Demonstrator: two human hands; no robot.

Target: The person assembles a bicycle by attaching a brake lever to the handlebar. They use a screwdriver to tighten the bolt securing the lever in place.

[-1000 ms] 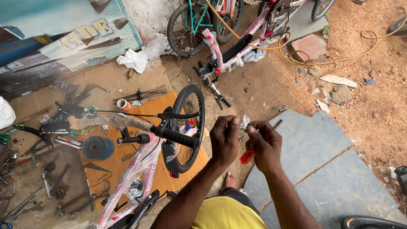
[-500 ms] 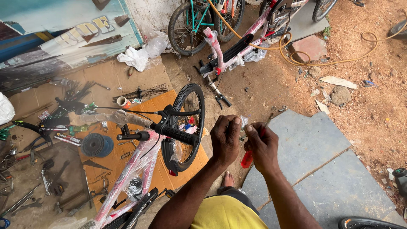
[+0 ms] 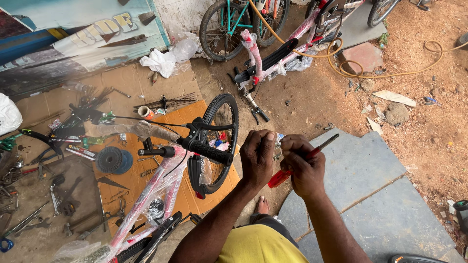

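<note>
Two hands work a small part with a screwdriver beside a pink bike.

At centre frame, the left hand (image 3: 257,157) is clenched around a small, mostly hidden part (image 3: 278,141), of which only a pale bit shows between the two hands. Touching it, the right hand (image 3: 303,166) grips a screwdriver (image 3: 298,163) with a red handle; the handle juts out lower left of the fist and the dark shaft points to the upper right. Just left of the hands, a pink bike (image 3: 161,190) lies on brown cardboard (image 3: 146,170), its black grip (image 3: 207,151) and front wheel (image 3: 219,141) near the left hand. Wrenches (image 3: 51,197) and other tools are scattered at lower left. Another bike (image 3: 273,53) lies at upper centre, with a yellow hose (image 3: 390,73) on the dirt at upper right. Grey slabs (image 3: 380,204) fill the lower right.
</note>
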